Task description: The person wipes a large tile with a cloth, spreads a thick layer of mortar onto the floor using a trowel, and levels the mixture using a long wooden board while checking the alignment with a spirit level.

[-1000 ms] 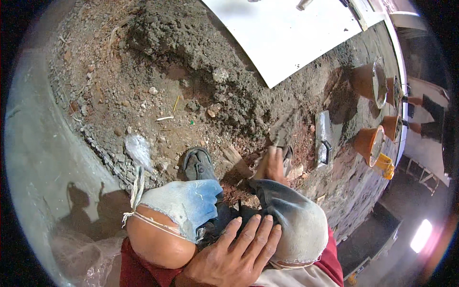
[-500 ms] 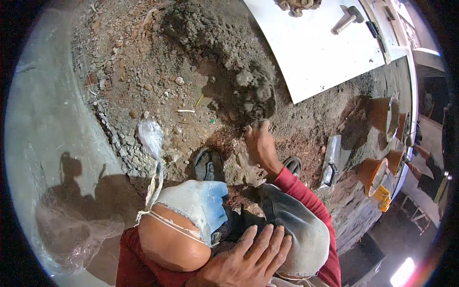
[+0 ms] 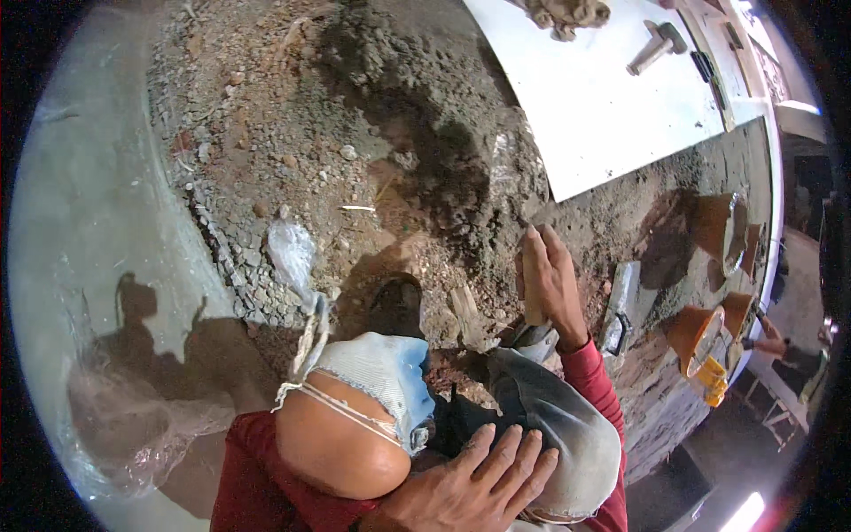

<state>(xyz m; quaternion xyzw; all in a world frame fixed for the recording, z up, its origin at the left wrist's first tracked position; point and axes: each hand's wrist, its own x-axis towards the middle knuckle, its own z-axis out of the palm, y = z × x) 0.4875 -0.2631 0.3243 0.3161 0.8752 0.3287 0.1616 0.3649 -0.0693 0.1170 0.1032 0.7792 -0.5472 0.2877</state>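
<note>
My right hand (image 3: 551, 279) is low over the soil, fingers closed round a trowel whose tan handle (image 3: 534, 309) sticks out below the palm. Ahead of the fingers the blade is smeared by motion, and its outline cannot be made out. Dark, damp mortar-like soil (image 3: 434, 168) lies heaped just left of and beyond this hand. My left hand (image 3: 483, 479) rests palm down across my lap, fingers spread on the worn jeans (image 3: 563, 426), holding nothing. Between my feet is a crumpled brownish scrap (image 3: 470, 317).
A white board (image 3: 612, 106) with a hammer (image 3: 658, 46) lies at far right. A metal float (image 3: 620, 306) and several clay pots (image 3: 696, 332) stand on the right. At left are a tied plastic bag (image 3: 292, 253) and plastic sheeting (image 3: 133, 434). Another person's hand (image 3: 769, 341) shows far right.
My right hand has drawn right, away from the dark heap, and the clump at the trowel no longer shows there. The view has shifted slightly. My left hand stays on my lap.
</note>
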